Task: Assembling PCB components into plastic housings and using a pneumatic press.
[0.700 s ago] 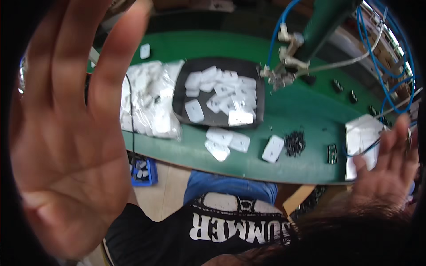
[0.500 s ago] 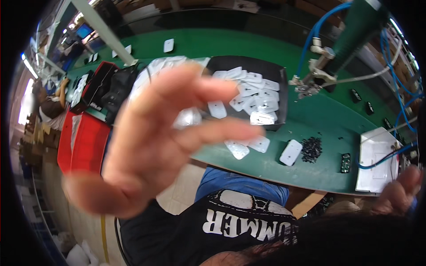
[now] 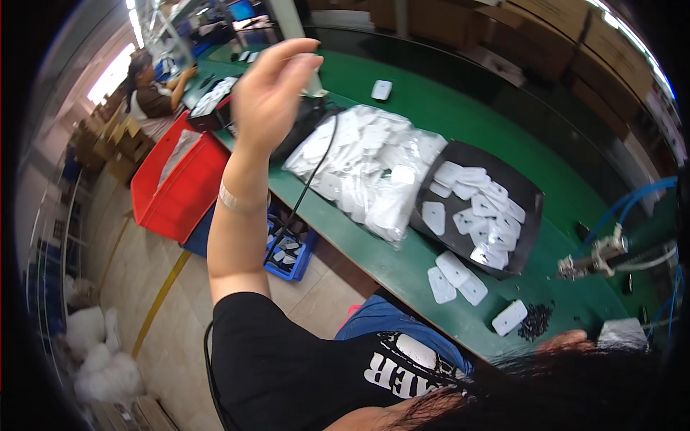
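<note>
My left hand (image 3: 277,90) is raised above the left part of the green bench (image 3: 338,233). Its fingers are bent and slightly apart, and nothing shows between them. Below and right of it lies a clear plastic bag (image 3: 366,161) of white plastic covers. Only part of my right hand (image 3: 571,340) shows at the lower right, its fingers hidden behind dark hair. Closest to it is a heap of small black parts (image 3: 535,322), with one white cover (image 3: 509,317) alongside. Several loose covers (image 3: 460,276) lie at the bench's near edge, by a black tray (image 3: 528,248) holding more.
A red bin (image 3: 169,205) stands left of the bench, with a blue crate (image 3: 298,266) below its edge. A black cable (image 3: 310,179) hangs across the bag. Right, a metal fixture (image 3: 600,255) has blue hoses. A co-worker (image 3: 154,97) sits far left.
My view has swung left. My left hand, formerly large and spread close to the camera, is now farther off with its fingers more bent. My right hand is more hidden.
</note>
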`<action>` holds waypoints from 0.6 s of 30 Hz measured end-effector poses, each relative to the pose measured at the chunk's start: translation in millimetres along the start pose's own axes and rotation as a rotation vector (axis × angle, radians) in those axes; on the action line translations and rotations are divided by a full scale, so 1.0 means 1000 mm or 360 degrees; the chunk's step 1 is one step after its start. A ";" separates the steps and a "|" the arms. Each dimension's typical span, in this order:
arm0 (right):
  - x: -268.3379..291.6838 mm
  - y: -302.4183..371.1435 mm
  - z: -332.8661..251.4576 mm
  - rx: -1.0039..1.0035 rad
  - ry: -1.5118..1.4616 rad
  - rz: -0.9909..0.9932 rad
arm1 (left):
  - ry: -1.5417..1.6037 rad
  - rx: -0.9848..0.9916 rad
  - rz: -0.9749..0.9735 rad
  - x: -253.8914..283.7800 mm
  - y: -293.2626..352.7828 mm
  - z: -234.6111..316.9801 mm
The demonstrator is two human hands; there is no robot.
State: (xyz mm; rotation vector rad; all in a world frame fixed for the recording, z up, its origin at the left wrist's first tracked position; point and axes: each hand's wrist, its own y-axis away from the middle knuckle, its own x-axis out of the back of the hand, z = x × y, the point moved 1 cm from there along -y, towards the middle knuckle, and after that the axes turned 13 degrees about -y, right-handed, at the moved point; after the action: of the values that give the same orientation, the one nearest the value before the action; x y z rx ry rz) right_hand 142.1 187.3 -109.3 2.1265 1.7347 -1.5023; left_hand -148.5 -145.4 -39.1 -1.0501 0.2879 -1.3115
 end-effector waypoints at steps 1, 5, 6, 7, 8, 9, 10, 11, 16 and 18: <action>0.004 0.006 0.004 -0.0432 0.0122 0.0011 | -0.0681 -0.0021 -0.0104 0.009 -0.008 -0.035; 0.041 -0.021 0.054 -0.1130 0.0238 -0.0374 | -0.1912 0.0622 -0.0833 0.028 0.020 -0.200; 0.047 -0.026 0.063 -0.1218 0.0264 -0.0571 | -0.2053 0.0786 -0.1073 0.031 0.033 -0.218; 0.052 -0.031 0.075 -0.1298 0.0299 -0.0758 | -0.2064 0.0919 -0.1093 0.026 0.040 -0.224; 0.056 -0.035 0.084 -0.1386 0.0333 -0.0946 | -0.2072 0.1060 -0.1119 0.018 0.050 -0.226; 0.060 -0.039 0.093 -0.1472 0.0366 -0.1132 | -0.2137 0.1039 -0.1090 0.013 0.057 -0.231; 0.061 -0.042 0.103 -0.1554 0.0395 -0.1320 | -0.2209 0.1018 -0.1059 0.012 0.059 -0.235; 0.065 -0.046 0.113 -0.1637 0.0427 -0.1508 | -0.2126 0.1163 -0.1049 0.009 0.060 -0.239; 0.096 -0.065 0.153 -0.2040 0.0609 -0.2405 | -0.2332 0.0936 -0.1093 -0.012 0.027 -0.244; 0.107 -0.071 0.159 -0.2182 0.0731 -0.2734 | -0.2146 0.0550 -0.0788 -0.040 0.024 -0.256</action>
State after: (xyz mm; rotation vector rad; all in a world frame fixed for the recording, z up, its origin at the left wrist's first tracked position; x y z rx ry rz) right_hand -22.4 208.1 -228.5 -0.0095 3.1759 0.7105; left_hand -325.4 -231.2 -209.8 -1.5037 -1.2209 -0.7522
